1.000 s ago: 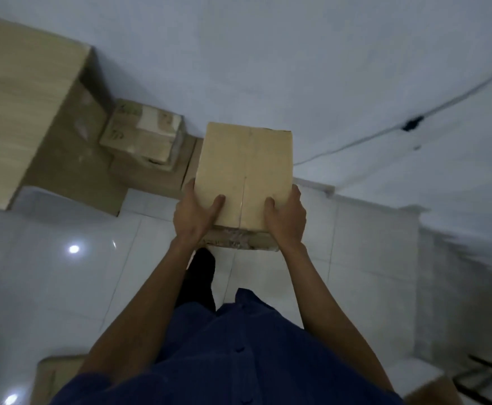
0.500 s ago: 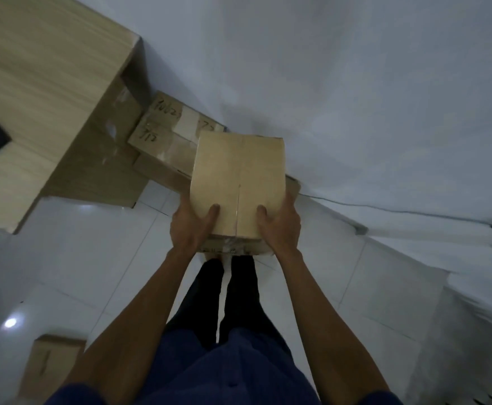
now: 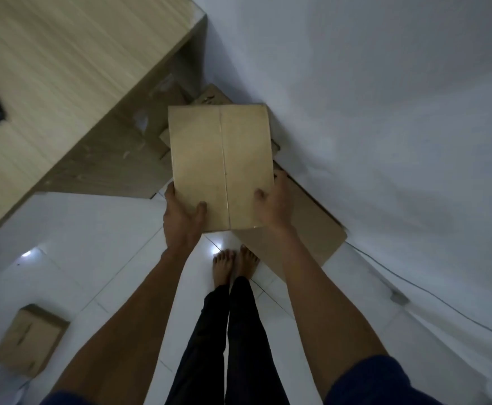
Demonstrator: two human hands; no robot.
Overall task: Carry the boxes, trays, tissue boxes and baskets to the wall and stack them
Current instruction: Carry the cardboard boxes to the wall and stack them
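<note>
cardboard box (image 3: 221,165), fingers (image 3: 200,208) clasping near corners

Dim, bluish, grainy picture. 2 glare spots shine on the glossy floor (image 3: 93,229): 1 just below the fingers (image 3: 201,207), 1 far to their left. Wide-angle bending curves the wall (image 3: 384,112) right of the fingers; edges look soft.
</note>
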